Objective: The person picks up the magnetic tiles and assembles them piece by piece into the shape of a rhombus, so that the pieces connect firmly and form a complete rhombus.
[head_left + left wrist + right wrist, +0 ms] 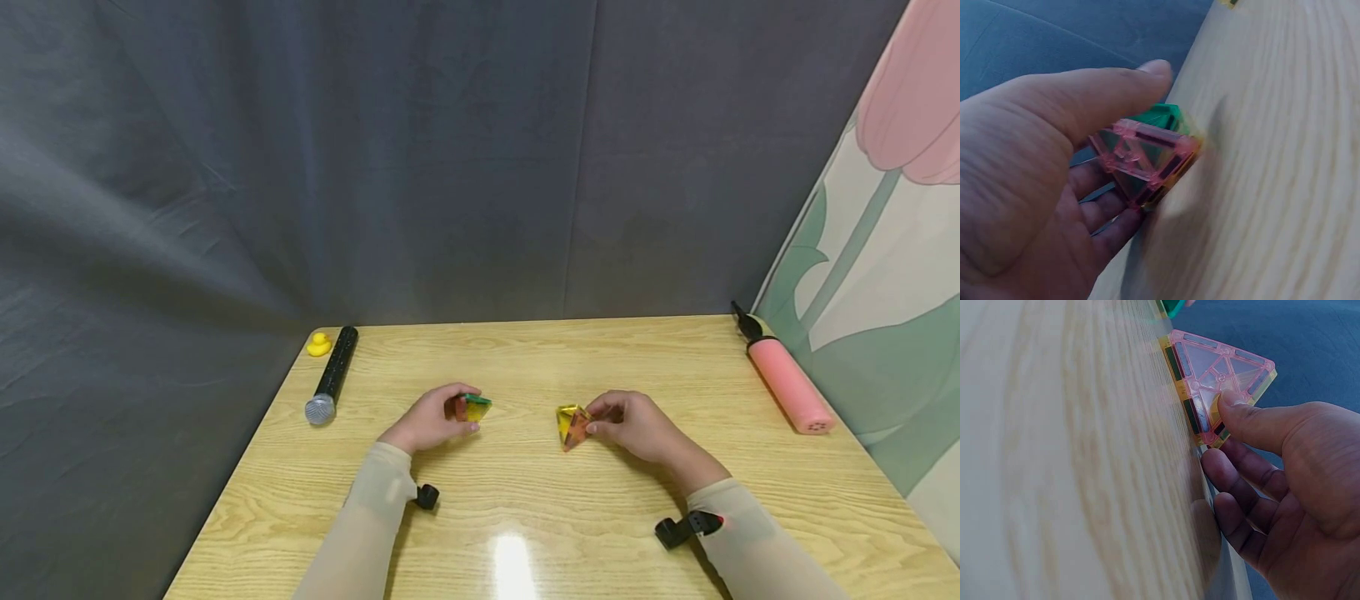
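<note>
My left hand (433, 421) grips a small pyramid-like cluster of see-through triangular magnetic tiles (476, 407), with pink, green and yellow faces. In the left wrist view, the thumb lies along one side of that cluster (1141, 150) and the fingers curl on the other, close to the tabletop. To the right, my right hand (636, 427) pinches a second group of triangular magnetic tiles (571, 427), yellow and pink-orange, by its right corner. In the right wrist view, the thumb presses the pink triangular tile (1222, 378) while fingertips sit under its lower corner. A gap separates the two groups.
A yellow rubber duck (319, 344) and a black microphone (335, 375) with a silver head lie at the table's left edge. Toward the right edge lies a pink hand pump (791, 386) with a black nozzle. Dark curtain (450, 167) hangs behind the wooden table (525, 358).
</note>
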Demonstrator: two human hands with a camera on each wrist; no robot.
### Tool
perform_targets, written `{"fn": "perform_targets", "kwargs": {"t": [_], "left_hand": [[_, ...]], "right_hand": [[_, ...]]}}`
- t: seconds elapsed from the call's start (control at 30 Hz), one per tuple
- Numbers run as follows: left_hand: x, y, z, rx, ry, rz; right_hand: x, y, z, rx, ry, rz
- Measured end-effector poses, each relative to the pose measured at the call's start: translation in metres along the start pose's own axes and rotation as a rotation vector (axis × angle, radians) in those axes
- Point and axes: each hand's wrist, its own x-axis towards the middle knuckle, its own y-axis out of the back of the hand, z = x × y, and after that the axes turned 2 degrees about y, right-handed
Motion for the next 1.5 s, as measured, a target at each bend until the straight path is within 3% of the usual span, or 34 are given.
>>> {"fn": "perform_targets", "kwargs": {"t": [0.2, 0.47, 0.83, 1.5], "left_hand": [[-0.005, 0.007, 0.004, 0.032, -0.004, -0.043], [-0.004, 0.009, 0.002, 0.058, -0.005, -0.013], [-0.002, 0.001, 0.004, 0.067, 0.005, 0.054], [0.004, -0.012, 0.002, 0.042, -0.018, 0.062]], "right_hand": [[0.001, -0.001, 0.002, 0.012, -0.004, 0.001], [0.001, -0.002, 0.004, 0.009, -0.004, 0.003], [0.001, -0.002, 0.005, -0.024, -0.006, -0.008], [0.0, -0.001, 0.0, -0.046, 0.005, -0.02]]}}
